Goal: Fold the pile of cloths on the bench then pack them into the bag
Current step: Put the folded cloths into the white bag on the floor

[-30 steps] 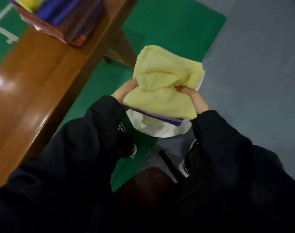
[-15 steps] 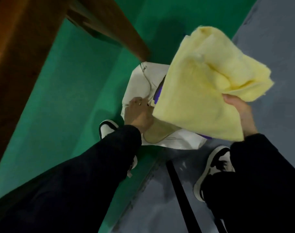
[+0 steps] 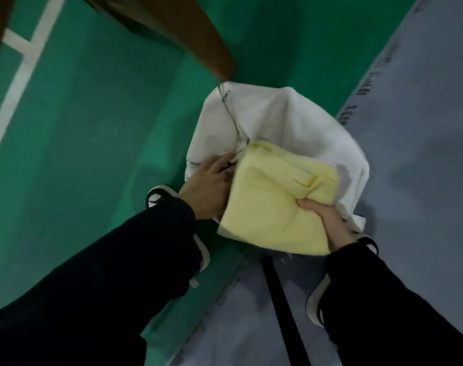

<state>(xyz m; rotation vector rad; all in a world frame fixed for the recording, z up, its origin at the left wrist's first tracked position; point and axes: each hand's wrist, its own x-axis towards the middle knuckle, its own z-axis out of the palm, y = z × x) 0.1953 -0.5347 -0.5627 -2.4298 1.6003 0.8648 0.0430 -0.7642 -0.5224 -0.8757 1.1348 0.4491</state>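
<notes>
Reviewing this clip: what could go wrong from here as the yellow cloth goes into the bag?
1. The right hand grips the yellow cloth by one edge, so the fold may loosen.
2. The left hand holds only one side of the white bag; the soft mouth could sag shut.
3. The cloth may snag on the zip.

The yellow cloth (image 3: pixel 275 199) covers the mouth of the white bag (image 3: pixel 291 120), so the bag's contents are hidden apart from a pale sliver. The right hand (image 3: pixel 328 223) shows only its thumb; the fingers lie under the cloth. The bench (image 3: pixel 188 30) is cut off at the top edge.
</notes>
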